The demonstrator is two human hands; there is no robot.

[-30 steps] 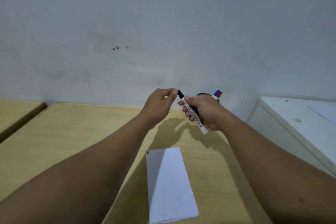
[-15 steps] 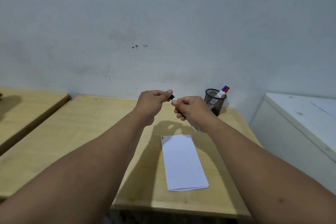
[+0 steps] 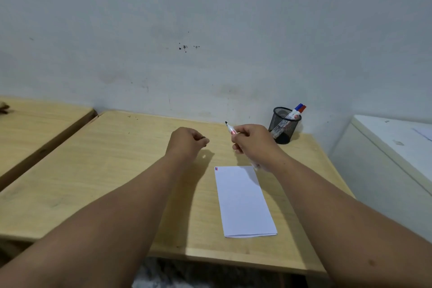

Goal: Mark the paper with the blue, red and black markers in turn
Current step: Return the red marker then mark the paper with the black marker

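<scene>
My right hand grips the uncapped black marker, its dark tip pointing up and left, above the table just beyond the paper. My left hand is closed around the marker's black cap, a short gap left of the right hand. The folded white paper lies on the wooden table, with small blue and red marks at its far left corner. The blue marker and the red marker stand in a black mesh pen holder at the table's back right.
A second wooden table stands to the left across a narrow gap. A white cabinet sits close on the right. A grey wall runs right behind the tables. The near table edge is just below the paper.
My hands have pulled apart: the cap came off the black marker and stays in my left hand. Both hands have dropped closer to the table, and the view has tilted down and drawn back.
</scene>
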